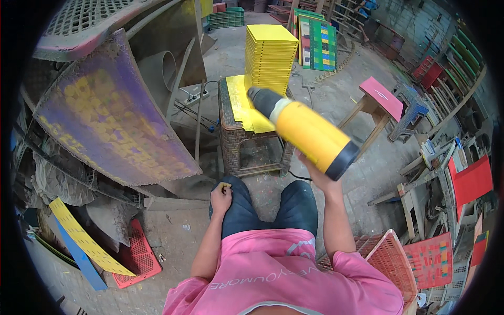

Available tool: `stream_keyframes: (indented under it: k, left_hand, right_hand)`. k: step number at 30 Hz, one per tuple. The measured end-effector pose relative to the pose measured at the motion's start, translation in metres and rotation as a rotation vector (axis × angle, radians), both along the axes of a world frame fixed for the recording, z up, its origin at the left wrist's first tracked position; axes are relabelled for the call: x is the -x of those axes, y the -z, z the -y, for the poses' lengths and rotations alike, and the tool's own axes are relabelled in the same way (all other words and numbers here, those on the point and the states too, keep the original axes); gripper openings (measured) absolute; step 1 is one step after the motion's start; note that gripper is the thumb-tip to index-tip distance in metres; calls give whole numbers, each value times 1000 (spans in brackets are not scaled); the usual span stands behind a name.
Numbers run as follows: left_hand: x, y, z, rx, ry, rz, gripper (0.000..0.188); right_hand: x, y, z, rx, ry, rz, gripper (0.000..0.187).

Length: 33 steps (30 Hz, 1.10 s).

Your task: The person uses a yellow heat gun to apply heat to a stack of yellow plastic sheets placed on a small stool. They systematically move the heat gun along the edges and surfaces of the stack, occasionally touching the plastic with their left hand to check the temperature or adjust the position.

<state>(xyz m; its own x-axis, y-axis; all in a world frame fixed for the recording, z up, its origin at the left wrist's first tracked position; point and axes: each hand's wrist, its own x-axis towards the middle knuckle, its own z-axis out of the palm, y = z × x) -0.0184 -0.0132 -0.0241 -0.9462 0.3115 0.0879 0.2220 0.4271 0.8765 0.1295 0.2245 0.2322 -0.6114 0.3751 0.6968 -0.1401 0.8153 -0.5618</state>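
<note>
Head view shows left hand curled, contents unclear, right hand gripping a heat gun whose swing could topple stacked panels on the stool

Free room left of heat gun

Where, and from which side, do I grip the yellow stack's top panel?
I'd take the top panel by its left edge, from the left with the left hand: the panel lies flat, that edge looks unobstructed, and the heat gun in the right hand hides a low part of the stack.
</note>
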Motion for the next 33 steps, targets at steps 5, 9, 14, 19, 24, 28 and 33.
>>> stream_keyframes:
  k: [5, 9, 14, 19, 24, 28, 33]
  left_hand:
    - [-1, 4, 2, -50, -18, -3, 15]
    - [0, 6, 6, -66, -29, -3, 15]
    - [1, 3, 4, -61, -23, 8, 15]
    - [6, 11, 2, -80, 5, -3, 16]
    - [5, 8, 0, -38, 24, -25, 17]
    - [3, 4, 4, -35, -5, 7, 17]
    - [1, -1, 4, -52, -1, 9, 15]
  right_hand:
    - [-9, 23, -11, 371, 81, 14, 26]
    - [-7, 12, -18, 700, 324, -179, 21]
    - [-19, 30, -21, 789, 346, -133, 21]
    - [-40, 51, 10, 374, 15, 140, 35]
    - [-50, 70, 5, 451, 13, 181, 35]
    - [-50, 70, -18, 664, 250, -62, 36]
    - [-55, 68, -32, 762, 420, -196, 24]
